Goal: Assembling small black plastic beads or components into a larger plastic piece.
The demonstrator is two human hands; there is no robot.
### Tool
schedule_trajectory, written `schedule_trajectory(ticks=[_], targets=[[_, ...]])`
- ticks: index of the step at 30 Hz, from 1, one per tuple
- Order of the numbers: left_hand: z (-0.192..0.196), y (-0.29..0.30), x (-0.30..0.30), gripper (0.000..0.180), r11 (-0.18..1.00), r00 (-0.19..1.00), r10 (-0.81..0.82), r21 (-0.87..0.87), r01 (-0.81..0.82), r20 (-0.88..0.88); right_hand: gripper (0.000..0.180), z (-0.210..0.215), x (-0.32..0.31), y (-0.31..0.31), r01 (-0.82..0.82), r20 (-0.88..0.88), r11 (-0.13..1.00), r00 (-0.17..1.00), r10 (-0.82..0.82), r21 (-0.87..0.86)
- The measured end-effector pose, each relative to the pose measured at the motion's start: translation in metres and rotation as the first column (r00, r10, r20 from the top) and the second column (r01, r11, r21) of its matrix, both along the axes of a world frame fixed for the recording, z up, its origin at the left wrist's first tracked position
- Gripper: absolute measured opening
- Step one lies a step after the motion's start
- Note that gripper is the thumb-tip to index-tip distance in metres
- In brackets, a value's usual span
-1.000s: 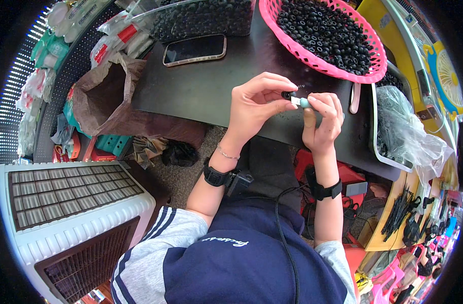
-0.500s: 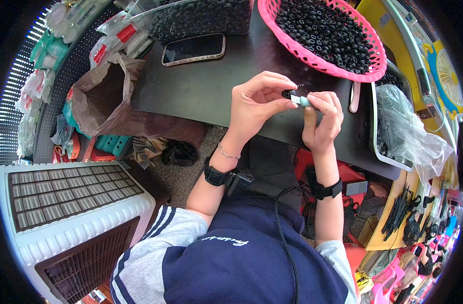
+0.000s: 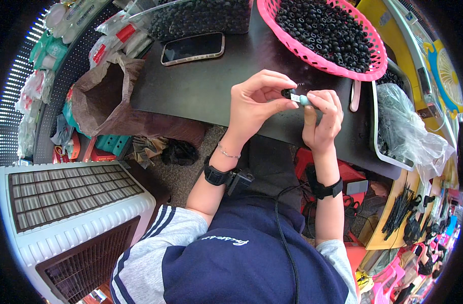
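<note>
the pink basket [image 3: 360,76] sits at the far side of the worktop [image 3: 191,91], heaped with black pieces [image 3: 325,38], probably so that its low, wide mouth keeps them in easy reach. both hands are up on the near side of the basket. the left hand [image 3: 262,99] has its grip together, thumb and fingers clamped on a small black part [image 3: 287,93]; the pinch seems to leave the end toward the right hand clear. the right hand [image 3: 322,119] has its grip clamped on the pale-blue end of a small blue-and-white item [image 3: 304,100], also on the near side of the basket, and its white end points at the black part. i cannot tell whether the two touch or fit together. holding one in each hand, with tips nearly meeting, likely gives steadiness and a close view.

left of the basket, a clear box [image 3: 201,23] holds more black pieces, and a phone [image 3: 193,49] lies flat before it, apparently out of the hands' way. just nearer than the basket lies a pink stick [image 3: 355,97]; to its right, a tray [image 3: 375,129] carries a clear plastic bag [image 3: 401,119].
</note>
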State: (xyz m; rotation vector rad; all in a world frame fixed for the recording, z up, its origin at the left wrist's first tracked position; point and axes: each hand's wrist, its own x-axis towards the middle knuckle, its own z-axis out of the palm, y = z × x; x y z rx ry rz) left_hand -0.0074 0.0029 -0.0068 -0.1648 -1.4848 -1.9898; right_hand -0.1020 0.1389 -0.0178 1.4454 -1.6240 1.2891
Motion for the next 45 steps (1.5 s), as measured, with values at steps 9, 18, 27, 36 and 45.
schedule_trajectory(ticks=[9, 18, 27, 36, 45], targets=[[-0.0013, -0.0003, 0.0, 0.031, 0.998, 0.999, 0.04, -0.041, -0.04, 0.009, 0.024, 0.0011, 0.0013, -0.0006, -0.003, 0.013, 1.0, 1.0, 0.003, 0.003], [0.0013, 0.0009, 0.0009, 0.032, 0.998, 0.999, 0.049, -0.041, -0.048, 0.011, 0.025, 0.0001, 0.0009, -0.0002, 0.002, 0.01, 1.0, 1.0, -0.002, 0.009], [0.0, 0.002, 0.0025, 0.027, 0.988, 0.993, 0.12, -0.1, -0.121, -0.016, 0.023, 0.0015, 0.0021, -0.0005, 0.019, -0.007, 1.0, 1.0, -0.019, 0.012], [0.0026, 0.0063, 0.0032, 0.027, 0.981, 0.988, 0.155, -0.113, -0.156, -0.011, 0.022, 0.0015, 0.0013, -0.0002, 0.037, -0.038, 0.999, 0.999, -0.037, 0.002], [0.0006, 0.008, 0.0028, 0.028, 0.982, 0.989, 0.15, -0.109, -0.151, -0.014, 0.024, 0.0024, 0.0004, 0.0004, 0.06, -0.061, 0.998, 0.996, -0.06, -0.004]])
